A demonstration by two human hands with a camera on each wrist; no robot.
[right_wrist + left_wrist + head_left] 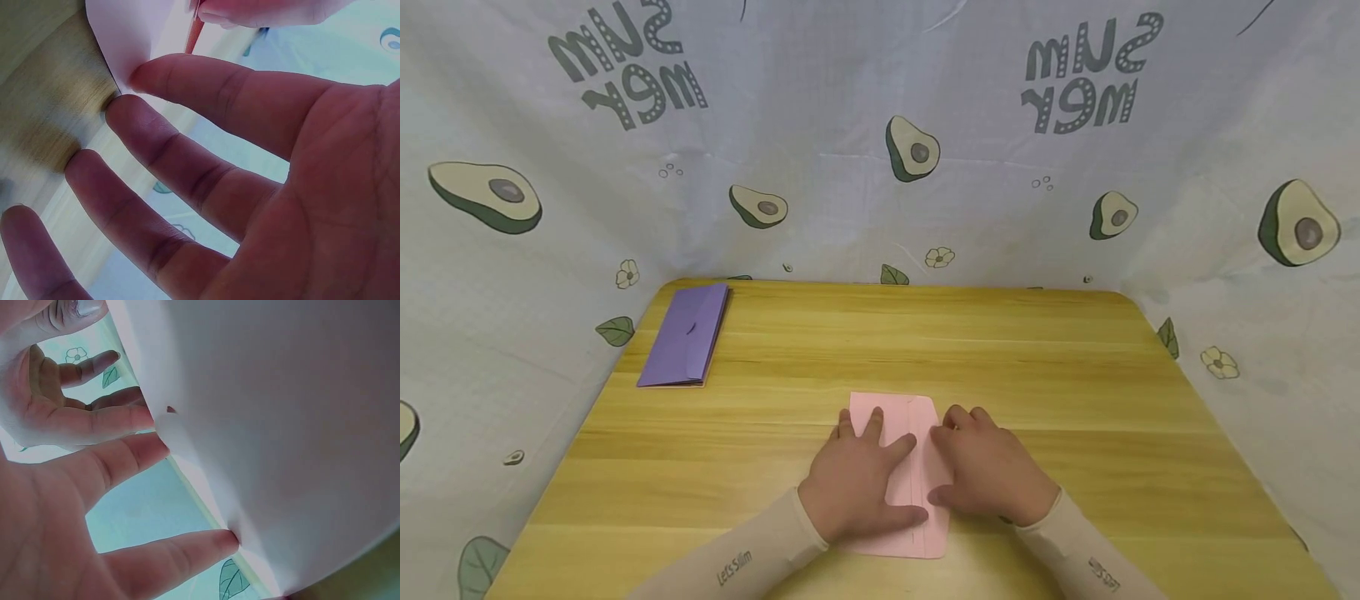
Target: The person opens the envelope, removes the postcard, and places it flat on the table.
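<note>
A pink envelope [887, 410] lies on the table with its long folded flap on the right side. My left hand [853, 483] rests across it, fingers spread and pressing on the paper. At the envelope's right edge, my right hand [996, 471] touches the flap with its index finger and thumb. The right wrist view shows the index fingertip on the pink paper [122, 34], while the other fingers reach out extended over the wood. In the left wrist view, fingertips meet the edge of the pale paper [300, 412], which fills much of that view.
A purple envelope [681, 342], with more layers under it, lies at the table's back left corner. The wooden table [1037, 358] is bordered at the back and sides by a white cloth [835, 100] printed with avocados and lettering.
</note>
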